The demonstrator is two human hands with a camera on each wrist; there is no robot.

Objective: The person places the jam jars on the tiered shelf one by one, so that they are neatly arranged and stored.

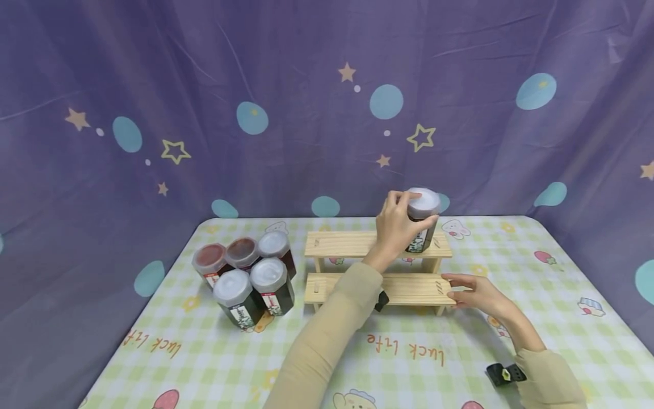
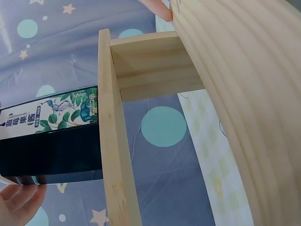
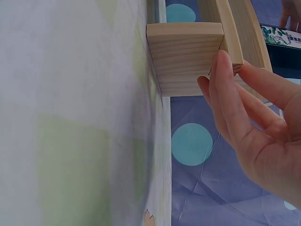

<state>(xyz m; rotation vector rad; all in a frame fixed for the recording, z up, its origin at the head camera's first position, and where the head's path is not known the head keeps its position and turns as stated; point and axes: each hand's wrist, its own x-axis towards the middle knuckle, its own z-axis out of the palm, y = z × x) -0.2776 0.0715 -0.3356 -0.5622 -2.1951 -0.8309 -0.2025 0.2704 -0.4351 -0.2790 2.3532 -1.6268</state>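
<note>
A jar of blueberry jam [image 1: 421, 236], dark with a white lid, stands upright near the right end of the upper step of a two-tier wooden shelf [image 1: 337, 244]. My left hand [image 1: 397, 224] grips this jar around its top, thumb and fingers on opposite sides. In the left wrist view the label [image 2: 66, 113] shows leaves and a bird, and the jar's base meets the board. My right hand [image 1: 477, 294] holds the right end of the lower step [image 1: 409, 289], fingertips at its corner. Seen from the right wrist, the fingers [image 3: 225, 80] lie against the board's end.
Left of the shelf several more jars stand grouped on the checked tablecloth [image 1: 204, 363]. A front jar [image 1: 237, 295] and others have white lids; another jar [image 1: 210, 258] has a reddish top. A purple patterned curtain [image 1: 306, 57] hangs behind the table.
</note>
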